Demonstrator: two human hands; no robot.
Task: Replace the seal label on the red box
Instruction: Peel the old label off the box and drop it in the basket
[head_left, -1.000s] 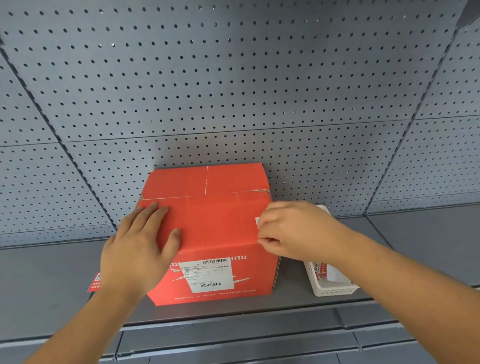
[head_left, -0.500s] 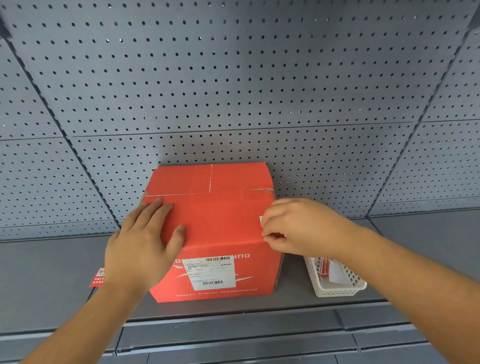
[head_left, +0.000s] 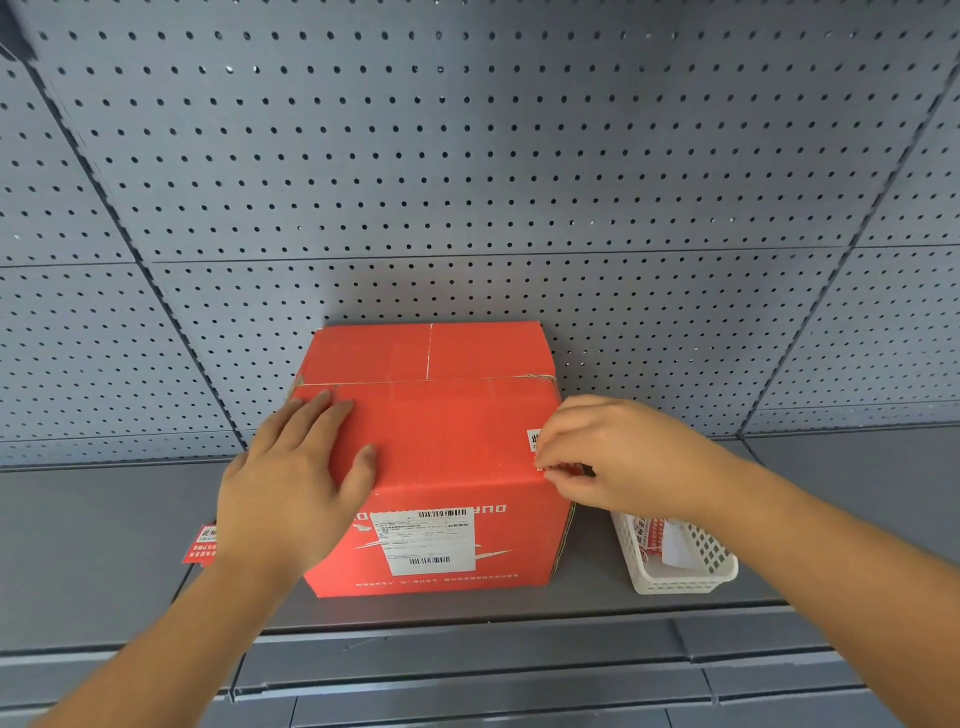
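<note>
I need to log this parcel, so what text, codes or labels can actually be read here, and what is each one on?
"OUR", upside down and cut off: red box front.
White shipping label: barcodes and print, too small to read.
Line along the box's bottom edge: too small.
Seal label under the right hand: one character, mostly hidden.
Red sticker on shelf: blurred.
Labels in white basket: unreadable.

On the grey metal shelf (head_left: 104, 561) are set a red box (head_left: 447, 441), a white slotted basket (head_left: 680, 571) and what seems a red sticker (head_left: 201, 545).
</note>
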